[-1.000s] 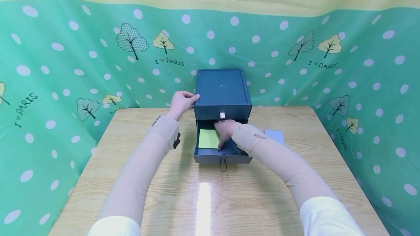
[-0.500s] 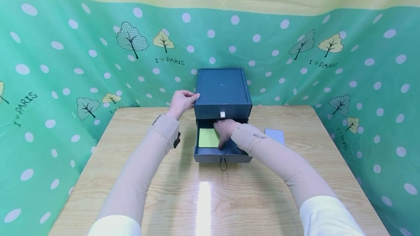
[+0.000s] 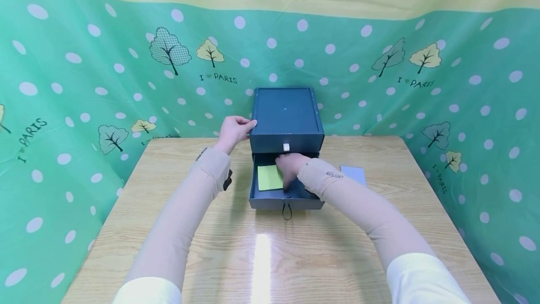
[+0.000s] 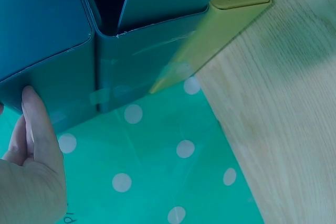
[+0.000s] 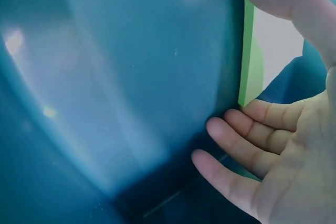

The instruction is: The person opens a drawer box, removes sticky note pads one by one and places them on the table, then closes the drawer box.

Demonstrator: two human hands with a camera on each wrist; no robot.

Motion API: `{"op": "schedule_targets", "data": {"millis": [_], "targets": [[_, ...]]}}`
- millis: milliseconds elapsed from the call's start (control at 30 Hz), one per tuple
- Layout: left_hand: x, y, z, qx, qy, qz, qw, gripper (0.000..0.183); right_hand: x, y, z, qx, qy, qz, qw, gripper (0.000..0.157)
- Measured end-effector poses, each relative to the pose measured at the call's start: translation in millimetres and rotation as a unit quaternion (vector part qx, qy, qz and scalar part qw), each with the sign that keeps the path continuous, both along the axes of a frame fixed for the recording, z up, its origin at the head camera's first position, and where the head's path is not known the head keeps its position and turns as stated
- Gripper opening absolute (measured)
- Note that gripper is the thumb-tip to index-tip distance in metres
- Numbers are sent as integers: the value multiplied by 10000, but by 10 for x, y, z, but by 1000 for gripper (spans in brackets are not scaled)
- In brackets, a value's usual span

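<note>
A dark blue drawer unit point(image 3: 285, 111) stands at the back of the table, its lower drawer point(image 3: 287, 203) pulled out. Inside that drawer lies a yellow-green sticky note pad point(image 3: 270, 178), slightly turned. My right hand point(image 3: 291, 167) reaches in and holds the pad between thumb and index finger at its edges; in the right wrist view the other fingers are spread beside the pad point(image 5: 270, 40). My left hand point(image 3: 234, 131) rests on the unit's upper left edge; the left wrist view shows a straight finger point(image 4: 37, 114) touching its side wall.
A light blue pad point(image 3: 353, 175) lies on the wooden table point(image 3: 211, 252) right of the drawer. A yellow section point(image 4: 226, 24) sits beneath the blue tiers. Behind hangs a green dotted curtain point(image 3: 295, 50). A black loop point(image 3: 287, 211) hangs from the drawer front.
The sticky note pad has shifted slightly and turned a little in the drawer, with my right thumb moving slightly up along with it. My left hand has stayed on the unit.
</note>
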State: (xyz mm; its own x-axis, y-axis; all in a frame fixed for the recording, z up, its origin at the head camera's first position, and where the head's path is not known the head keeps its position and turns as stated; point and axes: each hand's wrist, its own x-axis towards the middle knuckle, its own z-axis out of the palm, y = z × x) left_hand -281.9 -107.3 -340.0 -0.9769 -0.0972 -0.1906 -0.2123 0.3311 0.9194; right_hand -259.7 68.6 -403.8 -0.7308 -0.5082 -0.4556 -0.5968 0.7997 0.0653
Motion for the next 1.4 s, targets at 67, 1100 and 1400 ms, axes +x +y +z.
{"op": "schedule_targets", "data": {"millis": [67,1100,1400], "targets": [[0,0,8,5,-5,5,10000,35,2,5,29,24,-74,-35,10000,68],[-6,-14,-12,-27,-13,-13,10000,36,161,3,377,-420,-358,173,9983,37],[-13,-7,-26,108,39,13,9999,34,215,119,431,-891,-97,295,9955,47]]}}
